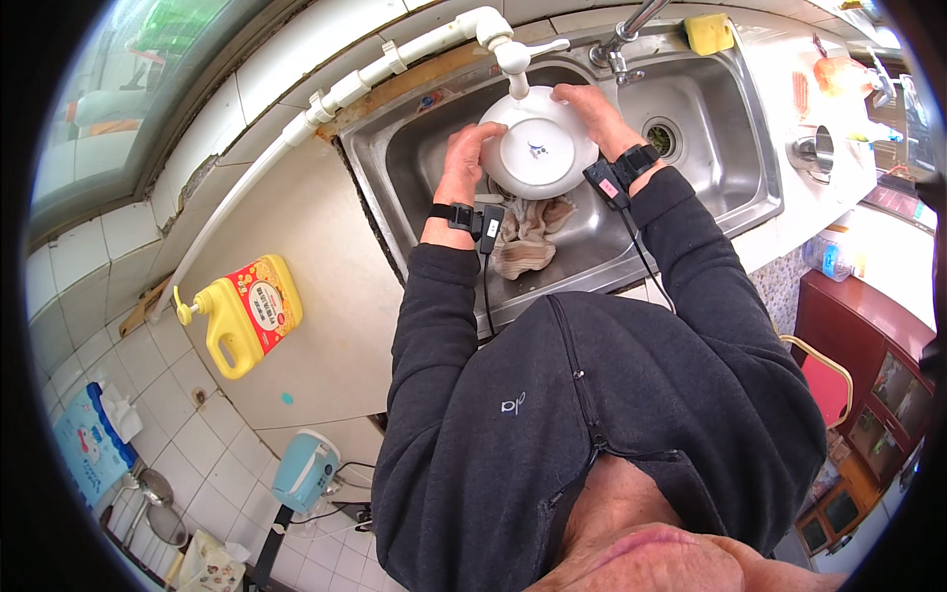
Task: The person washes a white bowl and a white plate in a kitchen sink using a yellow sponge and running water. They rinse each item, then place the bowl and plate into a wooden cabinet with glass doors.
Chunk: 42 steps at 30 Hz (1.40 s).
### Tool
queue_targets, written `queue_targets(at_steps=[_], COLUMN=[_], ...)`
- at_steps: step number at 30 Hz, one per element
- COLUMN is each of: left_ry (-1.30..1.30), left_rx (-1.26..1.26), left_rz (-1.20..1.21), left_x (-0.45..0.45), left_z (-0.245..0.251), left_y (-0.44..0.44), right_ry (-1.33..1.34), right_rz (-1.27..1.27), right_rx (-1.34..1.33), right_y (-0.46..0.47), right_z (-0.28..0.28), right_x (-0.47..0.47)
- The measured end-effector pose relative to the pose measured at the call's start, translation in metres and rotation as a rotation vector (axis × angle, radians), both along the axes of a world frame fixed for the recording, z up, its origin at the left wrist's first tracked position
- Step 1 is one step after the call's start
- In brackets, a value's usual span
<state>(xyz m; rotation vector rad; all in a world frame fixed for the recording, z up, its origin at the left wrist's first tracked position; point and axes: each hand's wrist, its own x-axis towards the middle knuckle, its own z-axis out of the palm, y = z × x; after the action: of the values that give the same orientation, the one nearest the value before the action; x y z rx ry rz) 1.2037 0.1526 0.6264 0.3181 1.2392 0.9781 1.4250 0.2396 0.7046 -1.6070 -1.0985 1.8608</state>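
A white plate (538,152) is held over the left basin of a stainless steel sink (599,255), its underside with a small blue mark facing up. My left hand (467,157) grips its left rim, thumb over the base side. On the far right rim, my right hand (594,118) has hold of it too. The spout of a white plastic tap (516,68) hangs just over the plate's far edge; whether water runs is hard to tell. Below the plate, a wet brown-and-white striped cloth (527,248) lies crumpled in the basin.
A chrome faucet (618,52) rises behind the right basin, near a yellow sponge (708,34) on the rim. On the left counter stands a yellow pump jug (251,314) with a red label. A white pipe (348,90) runs along the wall. A metal cup (812,152) sits at right.
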Motion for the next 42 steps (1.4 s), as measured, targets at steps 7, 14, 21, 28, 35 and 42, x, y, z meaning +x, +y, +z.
queue_targets(at_steps=[7, 14, 21, 28, 35, 42], left_ry=[0.031, -0.104, -0.439, -0.462, -0.415, -0.253], left_rx=[-0.055, -0.013, 0.030, 0.085, 0.162, 0.241], left_rz=[0.055, -0.032, 0.207, 0.090, 0.031, 0.049], left_x=[0.006, -0.008, -0.001, -0.003, -0.026, -0.013], left_z=[0.006, -0.022, -0.022, 0.001, -0.006, 0.027], left_y=[0.000, -0.001, 0.002, -0.006, -0.024, -0.028], right_ry=[-0.023, 0.039, 0.195, 0.150, 0.156, 0.113], right_rz=[-0.064, -0.029, 0.130, 0.140, 0.244, 0.178], right_rx=[-0.041, -0.030, -0.043, -0.025, 0.038, 0.114], right_y=[-0.002, 0.005, 0.010, 0.021, 0.030, 0.015], right_z=[0.000, -0.008, 0.007, 0.009, -0.014, -0.013], right_x=[-0.003, 0.006, 0.011, 0.013, -0.005, -0.005])
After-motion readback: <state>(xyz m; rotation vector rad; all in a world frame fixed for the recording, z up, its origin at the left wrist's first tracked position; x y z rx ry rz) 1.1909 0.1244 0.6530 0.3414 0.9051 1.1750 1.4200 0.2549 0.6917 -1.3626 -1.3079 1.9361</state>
